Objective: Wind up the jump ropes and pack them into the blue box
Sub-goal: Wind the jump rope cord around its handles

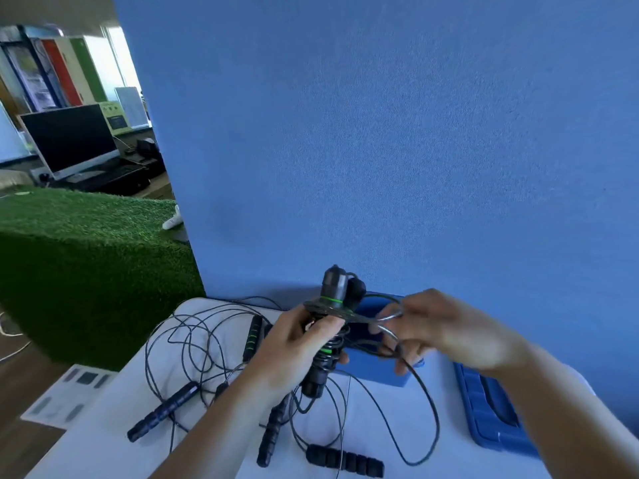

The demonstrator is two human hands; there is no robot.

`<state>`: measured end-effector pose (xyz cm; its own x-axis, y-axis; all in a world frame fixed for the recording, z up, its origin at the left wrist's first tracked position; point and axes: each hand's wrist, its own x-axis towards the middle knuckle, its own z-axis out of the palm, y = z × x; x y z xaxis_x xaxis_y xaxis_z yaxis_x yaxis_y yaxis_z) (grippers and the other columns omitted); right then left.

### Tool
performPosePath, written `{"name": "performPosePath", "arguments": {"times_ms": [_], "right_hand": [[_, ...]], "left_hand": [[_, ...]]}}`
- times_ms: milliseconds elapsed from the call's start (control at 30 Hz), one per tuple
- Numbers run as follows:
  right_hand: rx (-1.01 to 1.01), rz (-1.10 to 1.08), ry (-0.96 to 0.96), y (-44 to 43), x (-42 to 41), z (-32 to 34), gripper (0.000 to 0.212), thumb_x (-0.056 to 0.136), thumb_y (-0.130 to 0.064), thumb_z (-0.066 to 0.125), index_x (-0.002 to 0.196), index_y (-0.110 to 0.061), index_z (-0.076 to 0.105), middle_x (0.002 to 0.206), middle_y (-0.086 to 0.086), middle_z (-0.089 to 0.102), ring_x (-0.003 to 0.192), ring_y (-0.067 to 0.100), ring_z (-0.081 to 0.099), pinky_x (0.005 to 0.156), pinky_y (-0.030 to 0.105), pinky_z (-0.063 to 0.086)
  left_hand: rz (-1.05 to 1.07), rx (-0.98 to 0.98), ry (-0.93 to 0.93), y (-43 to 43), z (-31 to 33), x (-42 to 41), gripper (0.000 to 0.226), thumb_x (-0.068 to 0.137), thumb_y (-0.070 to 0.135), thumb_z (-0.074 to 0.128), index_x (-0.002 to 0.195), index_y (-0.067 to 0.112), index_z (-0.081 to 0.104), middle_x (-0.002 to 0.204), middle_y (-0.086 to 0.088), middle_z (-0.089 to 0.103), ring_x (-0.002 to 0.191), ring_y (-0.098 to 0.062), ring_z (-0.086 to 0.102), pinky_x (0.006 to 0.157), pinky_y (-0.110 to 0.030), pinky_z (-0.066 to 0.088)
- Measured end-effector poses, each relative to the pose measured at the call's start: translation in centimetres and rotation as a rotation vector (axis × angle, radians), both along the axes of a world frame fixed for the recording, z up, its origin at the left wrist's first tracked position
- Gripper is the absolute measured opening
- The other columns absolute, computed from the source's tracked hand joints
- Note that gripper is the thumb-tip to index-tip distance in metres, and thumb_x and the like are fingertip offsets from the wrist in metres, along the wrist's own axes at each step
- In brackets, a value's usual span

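Note:
My left hand [297, 344] grips a pair of black jump rope handles with green rings [333, 292], held upright above the table, with thin black cord wound around them. My right hand [439, 326] pinches a loop of that cord [390, 318] just right of the handles. The rest of the cord [422, 409] hangs in a long loop down to the table. Behind my hands stands the blue box [377, 371], mostly hidden. Several more black handles [162, 411] and tangled cords [193, 337] lie on the white table [103, 440].
A blue lid [487, 413] lies on the table to the right, under my right forearm. A blue partition wall [380, 150] rises right behind the table. Green artificial turf [86, 243] and a monitor [69, 140] are off to the left.

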<state>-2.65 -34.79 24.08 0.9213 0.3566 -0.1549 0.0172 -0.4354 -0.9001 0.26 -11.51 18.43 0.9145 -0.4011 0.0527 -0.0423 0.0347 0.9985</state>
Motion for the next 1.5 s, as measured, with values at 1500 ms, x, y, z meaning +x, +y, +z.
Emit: {"name": "performPosePath", "arguments": {"times_ms": [1500], "right_hand": [[-0.308,-0.470,-0.715,0.9,0.1,-2.3,0.024,0.079,-0.017,0.082,0.091,-0.032,0.068,0.083,-0.019,0.065,0.070,0.001,0.062,0.063,0.012,0.043]], "left_hand": [[0.080,-0.025,0.014,1.8,-0.9,1.7,0.044,0.078,0.051,0.069,0.105,0.017,0.071,0.095,-0.024,0.065,0.077,-0.029,0.073,0.064,-0.036,0.052]]}}
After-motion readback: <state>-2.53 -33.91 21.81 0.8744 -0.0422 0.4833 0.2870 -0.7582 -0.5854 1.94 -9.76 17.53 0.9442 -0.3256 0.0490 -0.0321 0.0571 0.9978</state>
